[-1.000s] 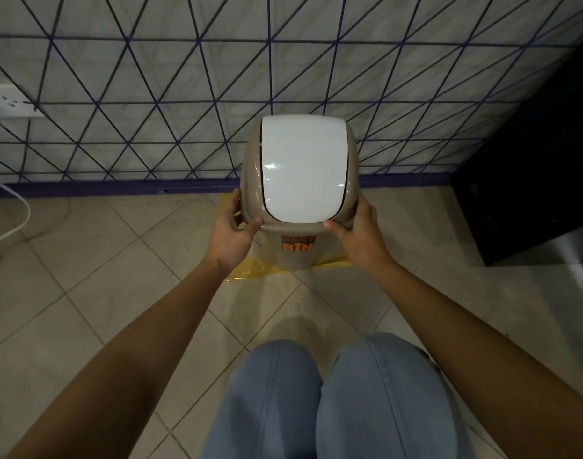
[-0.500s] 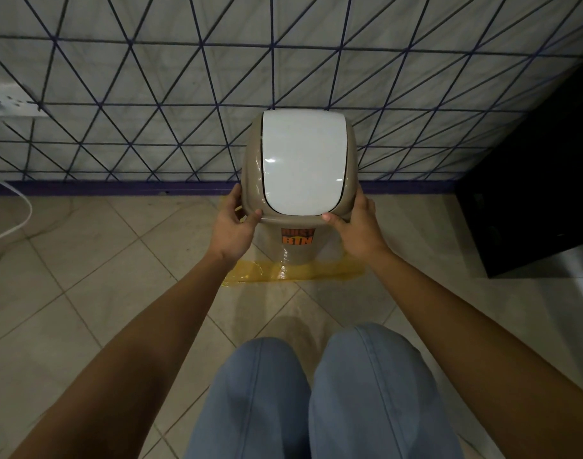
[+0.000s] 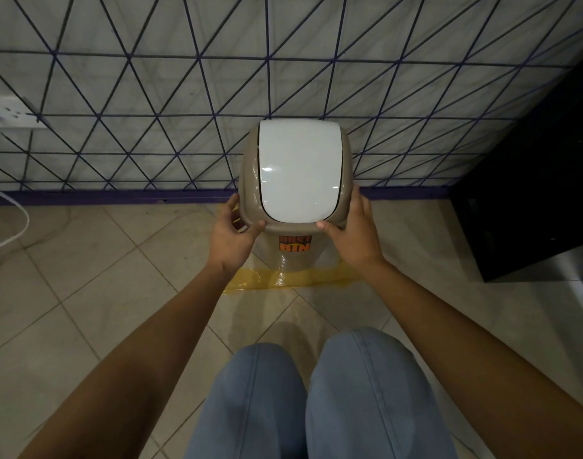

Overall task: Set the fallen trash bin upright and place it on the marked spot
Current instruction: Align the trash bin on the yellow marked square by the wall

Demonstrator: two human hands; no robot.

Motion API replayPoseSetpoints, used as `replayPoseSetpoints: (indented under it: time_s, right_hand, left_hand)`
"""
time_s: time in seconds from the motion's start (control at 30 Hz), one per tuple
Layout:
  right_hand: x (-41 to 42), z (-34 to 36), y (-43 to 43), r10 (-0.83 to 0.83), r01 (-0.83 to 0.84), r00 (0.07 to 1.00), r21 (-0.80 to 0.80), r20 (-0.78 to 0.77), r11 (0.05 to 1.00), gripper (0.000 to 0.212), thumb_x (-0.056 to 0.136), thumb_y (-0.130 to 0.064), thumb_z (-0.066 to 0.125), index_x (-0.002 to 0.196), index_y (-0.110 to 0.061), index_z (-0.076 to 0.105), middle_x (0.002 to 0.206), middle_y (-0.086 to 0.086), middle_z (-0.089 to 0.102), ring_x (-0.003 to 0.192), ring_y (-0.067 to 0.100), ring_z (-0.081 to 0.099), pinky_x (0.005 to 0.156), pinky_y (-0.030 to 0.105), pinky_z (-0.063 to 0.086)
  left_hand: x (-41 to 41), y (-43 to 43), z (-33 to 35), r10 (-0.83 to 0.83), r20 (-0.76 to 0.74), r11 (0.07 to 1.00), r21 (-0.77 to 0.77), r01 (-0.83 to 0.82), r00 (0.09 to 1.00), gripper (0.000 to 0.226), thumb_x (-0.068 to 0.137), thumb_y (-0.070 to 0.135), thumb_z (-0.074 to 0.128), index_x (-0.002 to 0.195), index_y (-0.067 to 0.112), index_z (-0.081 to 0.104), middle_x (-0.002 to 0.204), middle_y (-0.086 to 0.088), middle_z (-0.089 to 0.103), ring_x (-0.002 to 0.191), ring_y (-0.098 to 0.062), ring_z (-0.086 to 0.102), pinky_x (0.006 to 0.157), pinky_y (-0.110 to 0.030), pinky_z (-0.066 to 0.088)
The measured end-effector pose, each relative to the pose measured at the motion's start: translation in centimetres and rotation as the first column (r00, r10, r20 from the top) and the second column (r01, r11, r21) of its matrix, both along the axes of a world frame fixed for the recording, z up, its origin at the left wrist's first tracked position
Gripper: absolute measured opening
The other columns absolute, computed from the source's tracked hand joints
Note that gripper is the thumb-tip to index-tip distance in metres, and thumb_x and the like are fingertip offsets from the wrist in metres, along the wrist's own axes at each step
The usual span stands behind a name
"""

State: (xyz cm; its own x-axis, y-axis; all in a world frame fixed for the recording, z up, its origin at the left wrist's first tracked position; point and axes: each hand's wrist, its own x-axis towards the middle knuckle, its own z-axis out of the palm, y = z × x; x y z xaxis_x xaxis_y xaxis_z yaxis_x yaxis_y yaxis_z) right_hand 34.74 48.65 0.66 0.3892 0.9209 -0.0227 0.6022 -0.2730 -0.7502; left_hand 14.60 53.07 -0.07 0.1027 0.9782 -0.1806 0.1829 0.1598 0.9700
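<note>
A beige trash bin point(image 3: 295, 256) with a white swing lid point(image 3: 298, 170) stands upright on the floor against the tiled wall. An orange "DUST BIN" label faces me. Its base sits inside yellow tape marks point(image 3: 303, 279) on the floor tiles. My left hand point(image 3: 232, 238) grips the lid's left rim, thumb on the front edge. My right hand point(image 3: 354, 236) grips the right rim the same way. The bin's bottom edge is partly hidden by my hands.
A black cabinet point(image 3: 531, 193) stands close on the right, with a metal surface point(image 3: 581, 270) below it. A wall socket point(image 3: 8, 112) and a white cable point(image 3: 8, 240) are at the far left. My knees in blue jeans point(image 3: 316, 399) are just below the bin.
The bin has shifted slightly away from me toward the wall, so the front strip of yellow tape now shows in full. Both hands keep their hold on the rim.
</note>
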Motion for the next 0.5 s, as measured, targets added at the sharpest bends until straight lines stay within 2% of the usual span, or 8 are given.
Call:
replayPoseSetpoints:
  time_s: [0.13,0.4,0.5]
  right_hand:
    - [0.0,0.2,0.7,-0.017,0.017,1.0,-0.004,-0.012,1.0,0.096,0.078,-0.027,0.073,0.149,-0.011,0.011,0.149,0.011,0.027,0.137,0.025,0.029,0.111,0.041,0.033]
    - [0.6,0.6,2.1,-0.002,0.002,0.999,-0.009,-0.037,1.0,0.093,0.078,-0.022,0.074,0.149,-0.013,0.014,0.147,0.012,0.029,0.135,0.027,0.033,0.109,0.044,0.035]
    - [0.6,0.5,2.3,-0.005,0.005,0.999,-0.018,-0.035,1.0,0.094,0.079,-0.024,0.073,0.149,-0.012,0.011,0.15,0.011,0.026,0.138,0.026,0.029,0.111,0.044,0.033]
  left_hand:
    - [0.1,0.9,0.2,-0.036,-0.013,0.999,-0.023,0.036,0.999,0.077,0.082,0.012,0.068,0.146,0.019,0.026,0.136,-0.008,0.051,0.121,-0.022,0.052,0.101,-0.045,0.045]
    - [0.9,2.2,0.3,-0.01,-0.017,0.999,-0.053,0.01,1.0,0.076,0.082,0.01,0.067,0.146,0.019,0.027,0.14,-0.006,0.046,0.125,-0.023,0.048,0.103,-0.046,0.044]
    - [1.1,2.5,0.4,-0.01,-0.033,0.999,-0.048,0.008,0.999,0.076,0.083,0.01,0.066,0.146,0.019,0.025,0.143,-0.006,0.044,0.126,-0.023,0.047,0.103,-0.045,0.043]
